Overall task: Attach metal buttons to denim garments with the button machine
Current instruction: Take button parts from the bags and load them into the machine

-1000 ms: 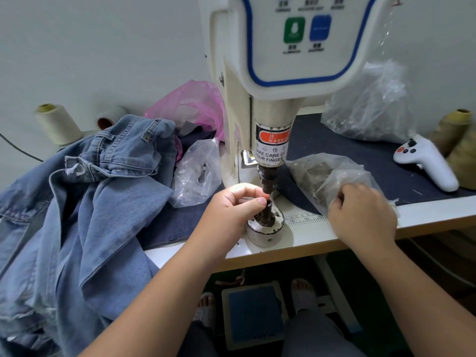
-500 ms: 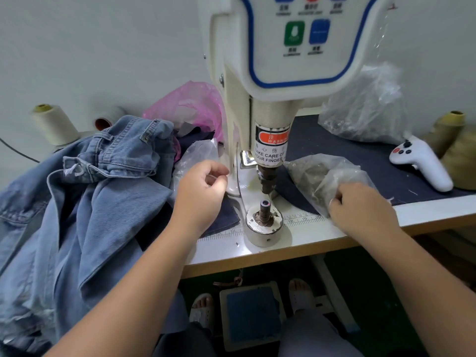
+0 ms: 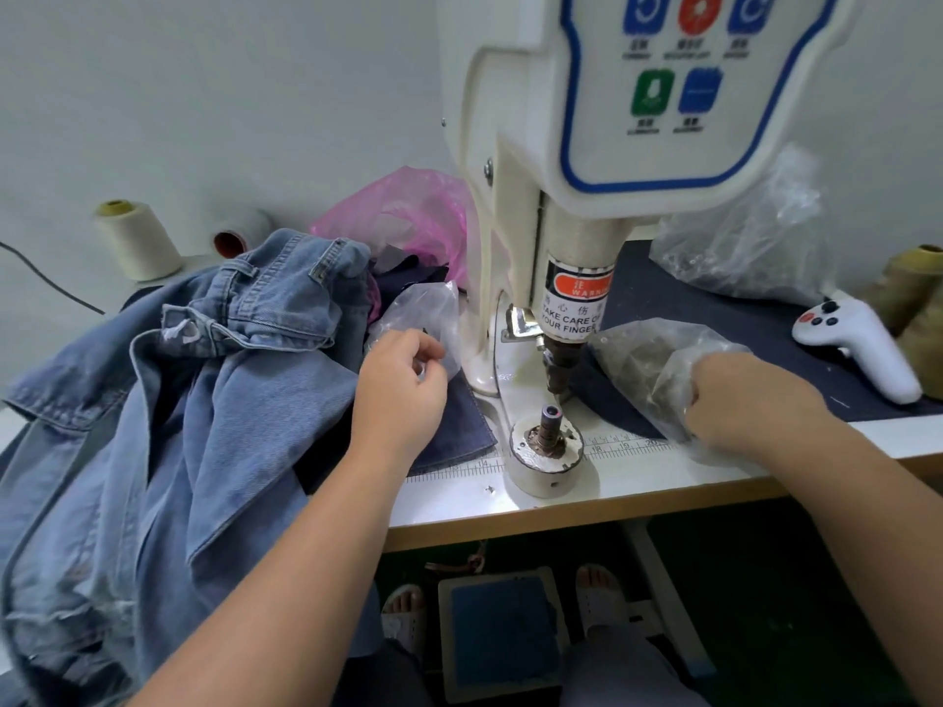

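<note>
My left hand (image 3: 400,385) pinches the small clear bag (image 3: 423,318) for a part; my right hand (image 3: 740,400) grips the button bag (image 3: 648,364); the lower die (image 3: 551,418) waits between them.

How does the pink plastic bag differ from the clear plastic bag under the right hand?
The pink plastic bag is tinted and lies behind the denim, left of the button machine, untouched. The clear plastic bag is colourless, lies right of the machine, holds small dark pieces, and the right hand grips it. Both are thin, crumpled plastic.
</note>
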Tool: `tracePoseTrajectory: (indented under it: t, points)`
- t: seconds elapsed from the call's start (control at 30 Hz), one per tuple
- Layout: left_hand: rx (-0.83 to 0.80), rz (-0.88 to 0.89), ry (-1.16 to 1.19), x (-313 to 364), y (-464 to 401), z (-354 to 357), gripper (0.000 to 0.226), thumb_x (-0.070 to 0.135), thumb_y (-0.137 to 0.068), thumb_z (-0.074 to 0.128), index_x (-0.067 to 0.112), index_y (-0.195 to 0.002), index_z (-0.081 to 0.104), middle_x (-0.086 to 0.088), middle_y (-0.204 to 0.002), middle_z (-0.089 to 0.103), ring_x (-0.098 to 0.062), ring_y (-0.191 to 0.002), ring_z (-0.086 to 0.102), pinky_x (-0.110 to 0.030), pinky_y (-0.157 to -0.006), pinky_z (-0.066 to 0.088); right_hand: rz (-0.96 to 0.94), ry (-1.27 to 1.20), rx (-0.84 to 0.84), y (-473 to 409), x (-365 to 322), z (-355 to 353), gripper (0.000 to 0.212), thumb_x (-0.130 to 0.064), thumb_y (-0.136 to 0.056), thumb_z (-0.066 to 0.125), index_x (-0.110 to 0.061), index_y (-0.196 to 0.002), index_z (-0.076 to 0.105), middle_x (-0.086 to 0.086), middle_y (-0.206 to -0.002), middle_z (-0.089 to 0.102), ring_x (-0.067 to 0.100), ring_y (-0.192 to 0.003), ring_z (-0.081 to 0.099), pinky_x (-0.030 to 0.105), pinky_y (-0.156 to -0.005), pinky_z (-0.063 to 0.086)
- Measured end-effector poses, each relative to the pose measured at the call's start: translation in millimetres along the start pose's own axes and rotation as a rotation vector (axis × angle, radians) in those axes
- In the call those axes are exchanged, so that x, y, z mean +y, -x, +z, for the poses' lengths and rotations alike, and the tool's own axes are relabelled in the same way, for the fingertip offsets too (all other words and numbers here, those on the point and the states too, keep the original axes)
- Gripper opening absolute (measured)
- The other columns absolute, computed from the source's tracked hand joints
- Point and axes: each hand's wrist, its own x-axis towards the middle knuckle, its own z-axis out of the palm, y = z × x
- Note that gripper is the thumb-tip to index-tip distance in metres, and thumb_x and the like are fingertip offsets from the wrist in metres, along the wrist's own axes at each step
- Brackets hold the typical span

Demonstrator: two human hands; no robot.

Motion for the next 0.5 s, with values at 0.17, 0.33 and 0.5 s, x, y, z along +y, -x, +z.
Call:
tracePoseTrajectory:
  t: [0.17, 0.33, 0.5]
  points:
    - [-0.001, 0.008, -0.001, 0.9, 1.0, -0.3, 0.018, 0.002, -0.087, 0.057, 0.019, -0.084, 0.063, 0.014, -0.081, 0.051, -0.006, -0.074, 0.049, -0.016, -0.068, 0.037, -0.063, -0.115, 0.106, -2.6, 7.6, 10.2, 0.015, -0.016, -0.098, 0.047, -0.016, -0.089, 0.059, 0.003, -0.086, 0.057, 0.022, -0.08, 0.056, 0.034, -0.069, 0.046]
    - [-0.001, 0.01, -0.003, 0.9, 0.7, -0.4, 0.016, 0.002, -0.087, 0.057, 0.017, -0.085, 0.064, 0.012, -0.081, 0.052, -0.007, -0.073, 0.048, -0.019, -0.069, 0.039, -0.124, -0.48, 0.289, 4.1, 21.6, 14.3, 0.021, -0.016, -0.093, 0.059, -0.012, -0.073, 0.066, 0.005, -0.076, 0.065, 0.022, -0.068, 0.059, 0.032, -0.053, 0.04]
    - [-0.003, 0.018, -0.019, 1.1, 0.3, -0.4, 0.016, 0.002, -0.087, 0.057, 0.016, -0.085, 0.063, 0.013, -0.081, 0.052, -0.007, -0.073, 0.048, -0.018, -0.068, 0.038, -0.11, -0.868, 0.509, 13.2, 25.8, 20.1, 0.016, -0.015, -0.081, 0.069, -0.02, -0.066, 0.066, -0.002, -0.06, 0.066, 0.02, -0.061, 0.062, 0.029, -0.054, 0.044]
